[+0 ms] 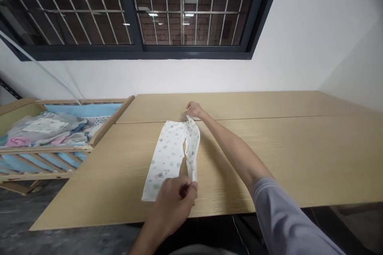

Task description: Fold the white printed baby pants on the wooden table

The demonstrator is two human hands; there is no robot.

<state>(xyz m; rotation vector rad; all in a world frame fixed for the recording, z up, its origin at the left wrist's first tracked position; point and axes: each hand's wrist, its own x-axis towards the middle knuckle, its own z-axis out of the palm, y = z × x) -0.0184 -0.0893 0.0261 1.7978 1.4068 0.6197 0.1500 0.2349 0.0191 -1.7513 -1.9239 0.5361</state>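
White baby trousers (170, 155) with a small coloured print lie lengthwise on a light wooden table (269, 151), their legs slightly parted. My right hand (194, 109), reaching out from a grey sleeve (287, 219), pinches the far end of the garment at its corner. My left hand (173, 203) is at the near end, with its fingers closed on the cloth around the leg hems. The fingers hide part of the hems.
A wooden crib (50, 149) with blue padding stands beyond the table's left edge, holding a pile of folded and loose baby clothes (44, 129). A seam crosses the tabletop behind the trousers. A white wall and a barred window stand beyond the table.
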